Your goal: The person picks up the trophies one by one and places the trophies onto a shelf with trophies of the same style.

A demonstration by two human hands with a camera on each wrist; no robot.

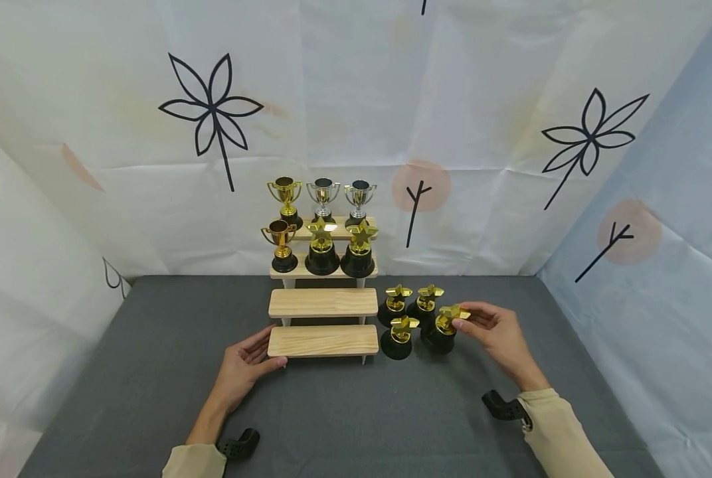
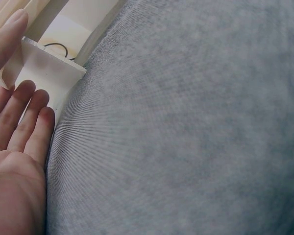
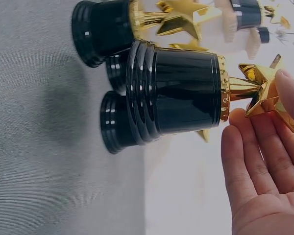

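Note:
My right hand [image 1: 501, 337] pinches the gold star of a star trophy [image 3: 186, 90] between thumb and fingers. Its black base hangs over the cloth in the right wrist view. Three more star trophies [image 1: 396, 345] stand close to it, right of the wooden tiered stand [image 1: 323, 341]. At the left end of the stand's lowest step is my left hand [image 1: 242, 368], thumb by the front edge and fingers extended behind. The left wrist view shows those fingers [image 2: 36, 125] nearly straight beside a white support [image 2: 51, 66].
On the stand's top step are one gold cup trophy [image 1: 285, 192] and two silver cup trophies [image 1: 323, 192]. The step below bears a bronze-gold cup trophy [image 1: 281, 242] and two star trophies [image 1: 322, 255]. White patterned cloth [image 1: 344, 99] hangs behind the grey table [image 1: 182, 318].

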